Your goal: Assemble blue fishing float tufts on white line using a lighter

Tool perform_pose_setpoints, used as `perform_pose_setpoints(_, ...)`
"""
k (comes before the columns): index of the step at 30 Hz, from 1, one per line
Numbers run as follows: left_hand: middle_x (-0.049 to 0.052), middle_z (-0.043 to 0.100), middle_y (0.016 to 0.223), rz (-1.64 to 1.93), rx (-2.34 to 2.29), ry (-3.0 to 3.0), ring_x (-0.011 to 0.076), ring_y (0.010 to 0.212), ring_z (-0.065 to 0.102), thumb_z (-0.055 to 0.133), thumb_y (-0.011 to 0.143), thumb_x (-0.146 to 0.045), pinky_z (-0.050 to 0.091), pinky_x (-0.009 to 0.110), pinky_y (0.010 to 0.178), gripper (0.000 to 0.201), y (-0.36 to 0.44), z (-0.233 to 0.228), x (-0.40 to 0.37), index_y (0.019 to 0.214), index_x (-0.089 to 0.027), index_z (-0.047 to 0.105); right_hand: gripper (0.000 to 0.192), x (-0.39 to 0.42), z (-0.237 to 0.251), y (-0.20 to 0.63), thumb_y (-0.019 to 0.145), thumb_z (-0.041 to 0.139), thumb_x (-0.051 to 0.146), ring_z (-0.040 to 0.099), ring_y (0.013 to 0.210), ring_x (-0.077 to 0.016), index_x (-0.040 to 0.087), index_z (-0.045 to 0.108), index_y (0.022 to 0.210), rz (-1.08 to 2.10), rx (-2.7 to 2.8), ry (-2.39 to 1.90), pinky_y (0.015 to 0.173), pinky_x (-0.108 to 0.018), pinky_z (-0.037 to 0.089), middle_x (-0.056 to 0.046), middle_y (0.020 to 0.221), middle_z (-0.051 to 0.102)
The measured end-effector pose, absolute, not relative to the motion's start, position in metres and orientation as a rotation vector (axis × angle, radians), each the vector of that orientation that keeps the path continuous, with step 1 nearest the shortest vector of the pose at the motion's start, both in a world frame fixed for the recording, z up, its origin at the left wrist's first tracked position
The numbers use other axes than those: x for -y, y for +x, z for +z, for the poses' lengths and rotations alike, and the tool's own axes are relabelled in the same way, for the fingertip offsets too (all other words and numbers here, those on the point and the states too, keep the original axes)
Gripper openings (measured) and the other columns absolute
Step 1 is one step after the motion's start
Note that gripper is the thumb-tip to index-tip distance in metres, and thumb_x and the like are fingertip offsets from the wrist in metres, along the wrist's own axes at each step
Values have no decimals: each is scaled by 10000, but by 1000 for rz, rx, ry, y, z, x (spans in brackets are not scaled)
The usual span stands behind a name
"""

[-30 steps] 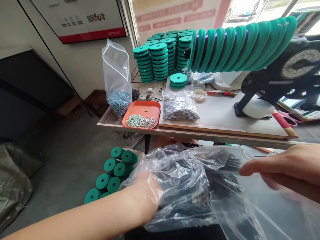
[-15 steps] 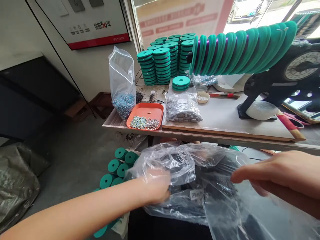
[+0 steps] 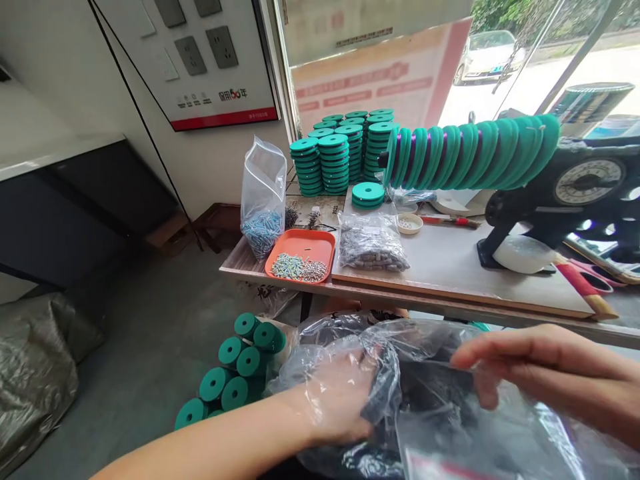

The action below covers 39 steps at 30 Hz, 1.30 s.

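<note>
A large clear plastic bag (image 3: 430,400) full of dark small parts lies in front of me, below the table edge. My left hand (image 3: 340,400) is pushed inside the bag's mouth, wrapped in the plastic, its fingers closing among the dark contents. My right hand (image 3: 530,367) pinches the bag's upper edge between thumb and fingers and holds it up.
A table (image 3: 450,257) carries an orange tray (image 3: 300,257) of small pieces, an upright bag (image 3: 263,200) of blue pieces, a flat bag (image 3: 373,243) of grey parts, stacks of green spools (image 3: 335,160) and a black winder (image 3: 575,193) loaded with green spools. More green spools (image 3: 235,370) lie on the floor.
My left hand has pushed rightwards, deeper into the bag. My right hand has shifted left and taken hold of the bag's edge. The camera has tilted up.
</note>
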State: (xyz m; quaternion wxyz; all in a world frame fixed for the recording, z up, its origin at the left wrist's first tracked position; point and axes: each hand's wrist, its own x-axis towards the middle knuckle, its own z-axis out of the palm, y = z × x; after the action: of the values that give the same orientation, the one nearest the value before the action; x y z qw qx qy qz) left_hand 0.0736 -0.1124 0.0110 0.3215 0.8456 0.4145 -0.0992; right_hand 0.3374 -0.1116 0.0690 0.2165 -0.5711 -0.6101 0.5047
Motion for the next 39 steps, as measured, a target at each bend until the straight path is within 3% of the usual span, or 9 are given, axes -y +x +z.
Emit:
perform_pose_setpoints(3, 118, 216, 1488, 75, -917, 1944, 334, 1333, 207, 683, 649, -365, 236, 488, 1058, 940, 83, 21, 113, 1422, -228, 168, 307, 103, 72, 330, 631, 612, 553, 659, 734, -295, 318, 710, 802, 1653, 1274, -1560, 641, -387, 561, -63, 801, 711)
perform_pose_setpoints(7, 46, 518, 1315, 445, -786, 1504, 186, 1191, 471, 524, 823, -351, 333, 337, 1016, 495, 94, 16, 105, 1290, -200, 460, 233, 97, 80, 328, 638, 647, 449, 651, 697, -245, 271, 701, 779, 1766, 924, -1434, 603, -315, 549, -48, 823, 706)
perform_pose_setpoints(11, 34, 659, 1117, 603, -862, 1284, 205, 1085, 550, 446, 861, -387, 349, 362, 987, 359, 97, 16, 89, 1064, -167, 645, 288, 90, 83, 337, 773, 524, 491, 485, 456, -125, 239, 654, 722, 1784, 968, -1242, 492, -254, 478, -17, 657, 609)
perform_pose_setpoints(14, 54, 689, 1025, 653, -976, 1084, 237, 998, 584, 485, 819, -465, 385, 367, 931, 401, 93, 25, 78, 1010, -170, 676, 345, 87, 79, 338, 795, 472, 532, 492, 533, -129, 236, 634, 867, 1601, 1027, -1284, 537, -269, 476, -31, 744, 578)
perform_pose_setpoints(19, 64, 692, 971, 722, -1034, 921, 246, 958, 579, 518, 785, -500, 381, 371, 911, 423, 89, 40, 73, 990, -173, 691, 643, 99, 67, 314, 653, 638, 506, 512, 1063, -253, 227, 467, 1207, 1434, 1208, -1481, 837, -335, 474, -95, 1188, 537)
perform_pose_setpoints(23, 55, 685, 968, 758, -1099, 940, 245, 981, 552, 515, 789, -498, 367, 375, 918, 413, 87, 37, 78, 1003, -192, 691, 840, 107, 50, 302, 583, 695, 485, 471, 1135, -287, 198, 344, 1290, 1482, 1268, -1474, 864, -373, 480, -132, 1296, 445)
perform_pose_setpoints(30, 84, 672, 1059, 803, -1053, 943, 248, 1030, 557, 476, 824, -451, 362, 389, 959, 419, 81, 32, 79, 1060, -158, 661, 687, 103, 41, 302, 650, 661, 484, 543, 1013, -259, 210, 413, 1229, 1392, 1380, -1448, 832, -390, 497, -105, 1176, 538)
perform_pose_setpoints(34, 97, 609, 1195, 693, -1153, 1468, 253, 1127, 510, 437, 846, -381, 328, 418, 1007, 420, 78, 44, 93, 1181, -172, 580, 548, 111, 44, 310, 678, 638, 502, 548, 1050, -302, 213, 527, 1130, 1421, 1439, -1446, 903, -430, 471, -115, 1153, 586)
perform_pose_setpoints(39, 116, 556, 1259, 484, -1208, 2160, 279, 1180, 466, 562, 770, -294, 306, 449, 1028, 492, 77, 42, 141, 1252, -210, 508, 503, 128, -1, 347, 678, 630, 510, 540, 1090, -309, 473, 499, 1162, 1281, 1412, -1547, 872, -427, 519, -17, 1181, 592)
